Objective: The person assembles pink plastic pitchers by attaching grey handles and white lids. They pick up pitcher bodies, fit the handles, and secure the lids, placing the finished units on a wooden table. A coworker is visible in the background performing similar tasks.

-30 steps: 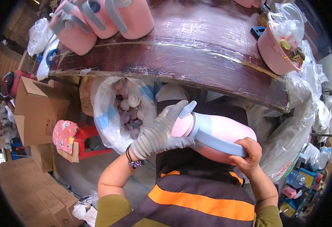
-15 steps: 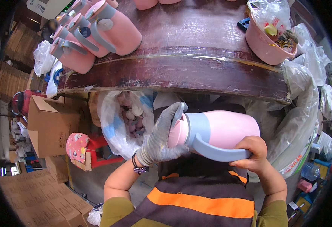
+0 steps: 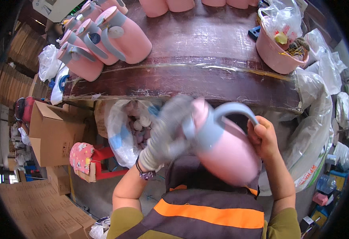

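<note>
Seen from the head camera, the pink jug [image 3: 226, 153] sits tilted in front of the person's chest, just below the edge of the dark wooden table [image 3: 206, 59], its grey-blue handle [image 3: 232, 113] arching over the top. The left hand [image 3: 168, 133], in a grey knit glove and blurred by motion, is clamped over the jug's lid end; the bare right hand [image 3: 264, 135] is curled around the far end of the handle, steadying the body.

The step in hand looks like fitting or tightening the lid onto the jug — the blur sits on the gloved hand, which fits a twisting or pressing effort. The next move likely calls for a firm hold on the handle while the lid seats squarely.

On the table stand more pink jugs [image 3: 118, 38] in a cluster at the left, and a pink bucket [image 3: 280, 51] of odds and ends at the right. Below the table edge, an open plastic bag [image 3: 128, 131] holds small round parts, beside cardboard boxes [image 3: 57, 133].
</note>
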Demonstrator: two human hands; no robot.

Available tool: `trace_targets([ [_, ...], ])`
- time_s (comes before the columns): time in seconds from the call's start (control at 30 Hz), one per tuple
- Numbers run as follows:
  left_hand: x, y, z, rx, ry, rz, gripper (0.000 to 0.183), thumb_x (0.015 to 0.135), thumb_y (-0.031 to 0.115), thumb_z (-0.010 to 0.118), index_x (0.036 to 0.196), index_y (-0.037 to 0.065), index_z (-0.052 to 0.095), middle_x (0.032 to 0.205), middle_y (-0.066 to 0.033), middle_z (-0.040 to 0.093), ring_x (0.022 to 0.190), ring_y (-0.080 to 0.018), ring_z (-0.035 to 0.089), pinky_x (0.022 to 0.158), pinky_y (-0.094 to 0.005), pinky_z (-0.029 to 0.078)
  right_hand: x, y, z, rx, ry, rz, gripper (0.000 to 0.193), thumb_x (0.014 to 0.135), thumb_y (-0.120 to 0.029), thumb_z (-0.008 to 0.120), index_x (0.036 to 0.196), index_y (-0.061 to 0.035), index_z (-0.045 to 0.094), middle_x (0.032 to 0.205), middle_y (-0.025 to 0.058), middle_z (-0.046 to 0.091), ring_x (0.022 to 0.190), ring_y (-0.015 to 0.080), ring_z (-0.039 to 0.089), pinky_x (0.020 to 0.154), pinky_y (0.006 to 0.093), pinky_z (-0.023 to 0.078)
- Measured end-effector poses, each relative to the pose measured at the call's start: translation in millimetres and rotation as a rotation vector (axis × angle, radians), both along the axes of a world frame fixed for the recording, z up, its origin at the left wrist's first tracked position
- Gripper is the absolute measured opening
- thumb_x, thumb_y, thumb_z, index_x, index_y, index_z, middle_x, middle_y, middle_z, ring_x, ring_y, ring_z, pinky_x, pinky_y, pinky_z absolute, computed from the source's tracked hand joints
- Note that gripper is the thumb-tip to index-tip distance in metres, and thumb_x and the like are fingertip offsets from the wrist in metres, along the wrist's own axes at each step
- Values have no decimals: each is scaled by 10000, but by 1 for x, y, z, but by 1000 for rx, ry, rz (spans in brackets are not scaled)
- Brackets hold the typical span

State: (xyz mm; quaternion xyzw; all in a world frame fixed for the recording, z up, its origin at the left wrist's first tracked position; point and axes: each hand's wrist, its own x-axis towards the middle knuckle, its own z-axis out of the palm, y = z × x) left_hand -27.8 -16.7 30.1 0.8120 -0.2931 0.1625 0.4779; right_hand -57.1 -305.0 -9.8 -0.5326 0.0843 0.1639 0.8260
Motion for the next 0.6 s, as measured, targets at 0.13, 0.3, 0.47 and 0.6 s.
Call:
trace_targets([
  [0.13,-28,7,-15,-145,473,61,335,828,7,638,1149,-7,543,1080,-100,592,989,-186,585,872,-332,476,-21,37,3,-528,-550,-159,286,804,-245,700,952,-21,602,807,41,586,707,145,554,630,272,438],
  [0.3,-48,-50,4,-337,721,-69,517,839,45,654,1308,24,436,1147,-80,569,1047,-140,552,913,-292,451,-43,83,-13,-895,-983,305,360,783,-126,702,1112,-30,589,904,123,634,716,266,623,682,349,519],
  [0.47,-28,-29,-17,-169,714,-172,329,809,81,648,1126,28,577,1001,-107,657,954,-180,626,851,-306,480,-46,30,51,-981,-1264,366,443,712,-299,760,1115,-151,648,1105,89,628,1005,292,604,859,468,475],
  [0.6,10,-2,4,16,1086,-727,247,813,123,679,1034,17,653,976,-58,673,928,-121,606,861,-286,476,-11,-1,74,-1163,-1538,499,563,694,-482,731,1213,-294,620,1345,84,484,1285,325,426,1066,584,265],
])
